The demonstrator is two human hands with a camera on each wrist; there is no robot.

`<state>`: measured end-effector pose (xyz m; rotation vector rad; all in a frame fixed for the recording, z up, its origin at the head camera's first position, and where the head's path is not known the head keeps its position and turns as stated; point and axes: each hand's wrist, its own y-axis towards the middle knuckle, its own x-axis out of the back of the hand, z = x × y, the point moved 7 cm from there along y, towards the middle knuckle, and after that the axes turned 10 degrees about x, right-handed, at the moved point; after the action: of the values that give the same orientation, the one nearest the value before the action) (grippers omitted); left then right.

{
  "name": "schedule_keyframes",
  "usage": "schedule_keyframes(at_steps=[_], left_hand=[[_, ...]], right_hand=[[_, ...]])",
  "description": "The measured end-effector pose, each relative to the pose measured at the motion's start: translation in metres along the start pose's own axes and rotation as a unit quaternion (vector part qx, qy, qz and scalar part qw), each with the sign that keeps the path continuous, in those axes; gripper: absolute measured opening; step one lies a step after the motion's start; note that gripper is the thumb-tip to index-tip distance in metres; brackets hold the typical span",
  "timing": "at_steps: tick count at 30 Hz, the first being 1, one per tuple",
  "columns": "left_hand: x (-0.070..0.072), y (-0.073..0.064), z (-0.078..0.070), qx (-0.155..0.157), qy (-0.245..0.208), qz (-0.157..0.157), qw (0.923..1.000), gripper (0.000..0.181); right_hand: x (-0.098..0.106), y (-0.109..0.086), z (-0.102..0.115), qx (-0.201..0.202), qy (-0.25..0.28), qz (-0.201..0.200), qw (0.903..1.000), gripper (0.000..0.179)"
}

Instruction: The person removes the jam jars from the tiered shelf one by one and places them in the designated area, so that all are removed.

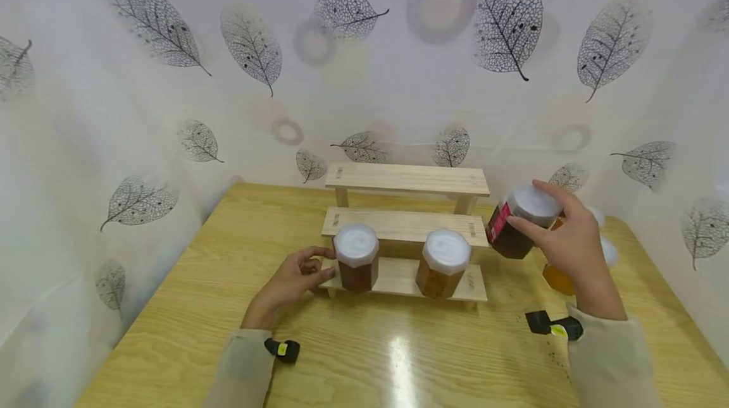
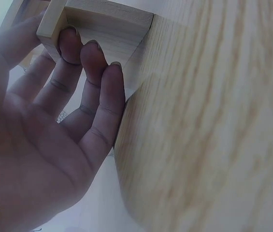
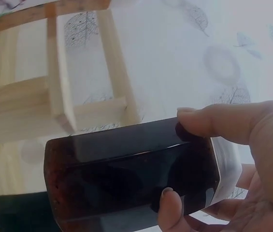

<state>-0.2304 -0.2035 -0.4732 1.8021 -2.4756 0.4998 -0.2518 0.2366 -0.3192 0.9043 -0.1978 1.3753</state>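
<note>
A three-tier wooden shelf (image 1: pixel 407 224) stands on the table. My left hand (image 1: pixel 290 278) holds the left end of its lowest board; in the left wrist view, the fingers (image 2: pixel 109 92) curl by the board's end. My right hand (image 1: pixel 572 240) grips a dark jar (image 1: pixel 512 240) with a white lid and a pink label, tilted in the air beside the shelf's right end. The right wrist view shows the dark glass (image 3: pixel 117 169) between thumb and fingers. On the lowest board sit a reddish-brown jar (image 1: pixel 357 274) at left and an amber jar (image 1: pixel 440 280) at right, both white-lidded.
Behind my right hand, orange jars (image 1: pixel 557 280) with white lids stand on the table (image 1: pixel 228 243), partly hidden. A white leaf-patterned sheet (image 1: pixel 256 117) hangs around the back and sides. Small dark specks lie near my right wrist.
</note>
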Motion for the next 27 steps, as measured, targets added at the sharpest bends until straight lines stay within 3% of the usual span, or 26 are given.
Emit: schedule_keyframes(at_steps=[8,27], left_hand=[[-0.001,0.001,0.000,0.004,-0.004,0.002,1.0000,0.040],[0.000,0.000,0.001,0.004,0.011,-0.005,0.9999,0.038]], right_hand=[[-0.001,-0.012,-0.021,-0.013,-0.009,0.002,0.9999,0.076],[-0.028,-0.025,-0.049,-0.024,-0.003,0.032,0.9992,0.079]])
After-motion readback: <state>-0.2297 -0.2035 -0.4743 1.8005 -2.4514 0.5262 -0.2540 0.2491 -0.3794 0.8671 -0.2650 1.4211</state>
